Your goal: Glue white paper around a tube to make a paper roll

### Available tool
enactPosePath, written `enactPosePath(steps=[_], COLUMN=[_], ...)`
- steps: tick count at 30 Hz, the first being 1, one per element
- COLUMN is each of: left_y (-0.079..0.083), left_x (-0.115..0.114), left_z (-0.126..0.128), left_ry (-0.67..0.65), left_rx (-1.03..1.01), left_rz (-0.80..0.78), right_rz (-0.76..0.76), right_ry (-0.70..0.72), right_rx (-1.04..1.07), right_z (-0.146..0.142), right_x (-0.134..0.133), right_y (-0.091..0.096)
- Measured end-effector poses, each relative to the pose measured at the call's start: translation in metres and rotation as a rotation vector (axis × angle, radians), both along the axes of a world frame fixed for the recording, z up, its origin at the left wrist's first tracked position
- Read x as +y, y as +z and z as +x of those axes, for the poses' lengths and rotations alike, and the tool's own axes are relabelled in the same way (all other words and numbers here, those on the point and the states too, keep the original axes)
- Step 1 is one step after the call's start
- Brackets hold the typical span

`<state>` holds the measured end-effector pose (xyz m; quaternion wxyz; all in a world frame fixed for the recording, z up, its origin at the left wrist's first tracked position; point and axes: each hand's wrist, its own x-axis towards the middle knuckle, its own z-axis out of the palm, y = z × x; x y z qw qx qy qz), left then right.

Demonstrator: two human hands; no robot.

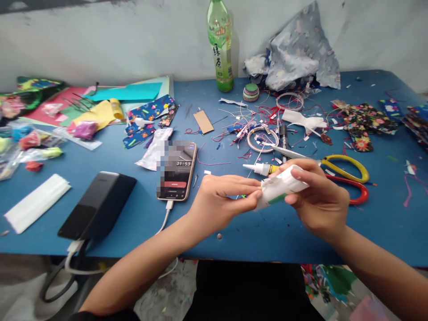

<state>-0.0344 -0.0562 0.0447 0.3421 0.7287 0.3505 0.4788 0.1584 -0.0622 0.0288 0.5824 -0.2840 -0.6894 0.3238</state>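
Note:
A white roll with green marks (277, 189) is held above the blue table, tilted up toward the right. My right hand (323, 200) is closed around its right end, thumb and fingers on opposite sides. With its fingertips pressed together, my left hand (227, 196) pinches the roll's left end, where the edge looks ragged. What the roll is made of I cannot tell. Just behind my right hand lie a small glue bottle with a white nozzle (259, 168) and scissors with yellow and red handles (347, 167). Part of the scissors is hidden by that hand.
Left of my hands lie a phone (180, 174) on a cable, a black power bank (96, 205) and folded white paper (37, 203). A green tea bottle (220, 49) stands at the back wall. Thread scraps, hoops (263, 138) and floral fabric (363, 118) cover the back right.

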Motion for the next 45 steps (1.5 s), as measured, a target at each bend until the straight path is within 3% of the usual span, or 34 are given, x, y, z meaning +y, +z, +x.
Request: enactPosePath(steps=[6, 13, 20, 28, 39, 45], left_y=[0.001, 0.008, 0.003, -0.002, 0.001, 0.003], left_x=[-0.001, 0.001, -0.001, -0.003, -0.001, 0.0], left_z=[0.001, -0.002, -0.001, 0.001, 0.001, -0.002], left_ry=[0.016, -0.083, -0.031, 0.006, -0.029, -0.075], left_rx=[-0.018, -0.052, -0.008, -0.013, -0.04, 0.043], left_rz=[-0.009, -0.207, -0.005, 0.067, -0.035, -0.019], right_rz=[-0.013, -0.014, 0.01, -0.042, -0.047, -0.008], right_ry=[0.001, 0.004, -0.004, 0.01, 0.042, -0.03], right_rx=[0.009, 0.025, 0.042, 0.077, 0.098, 0.036], right_z=[0.0, 0.004, 0.0, 0.0, 0.002, 0.001], right_x=[0.001, 0.003, 0.004, 0.002, 0.003, 0.004], right_y=[-0.002, -0.002, -0.003, -0.007, -0.006, -0.007])
